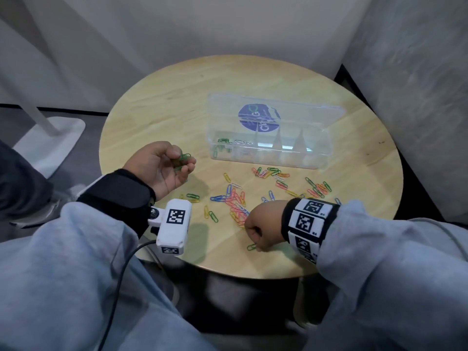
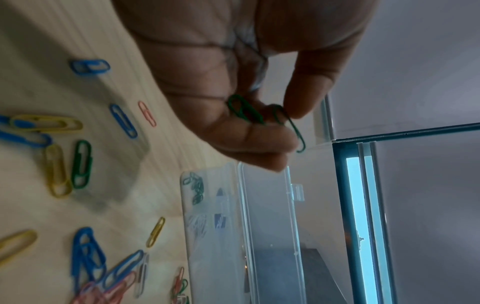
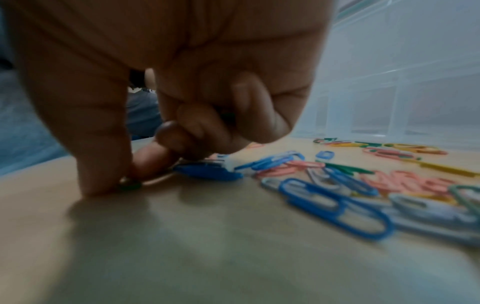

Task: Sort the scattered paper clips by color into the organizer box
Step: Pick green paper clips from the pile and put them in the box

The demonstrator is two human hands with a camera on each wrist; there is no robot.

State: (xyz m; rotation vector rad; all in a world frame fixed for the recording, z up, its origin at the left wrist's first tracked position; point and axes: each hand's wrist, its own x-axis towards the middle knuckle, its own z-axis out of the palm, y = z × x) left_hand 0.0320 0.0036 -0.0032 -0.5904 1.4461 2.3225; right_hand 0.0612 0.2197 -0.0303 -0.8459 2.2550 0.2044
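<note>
My left hand [image 1: 174, 160] hovers palm-up left of the clear organizer box [image 1: 268, 150], its fingers and thumb curled round a few green paper clips [image 1: 182, 159] [image 2: 246, 112]. The box's leftmost compartment holds green clips [image 1: 222, 143] [image 2: 196, 189], with silver clips [image 1: 241, 142] beside them. My right hand [image 1: 255, 239] is down on the table's near edge, thumb and forefinger pinching a green clip [image 1: 251, 247] [image 3: 130, 185] against the wood. Scattered clips [image 1: 238, 201] in blue, pink, yellow, green and white lie between my hands and the box.
The round wooden table [image 1: 177, 102] stands in a grey-walled corner. The box's clear lid [image 1: 291, 110] stands open at the back, bearing a blue round sticker. A white stand base [image 1: 50, 140] sits on the floor at left. More clips [image 1: 317, 187] lie at right.
</note>
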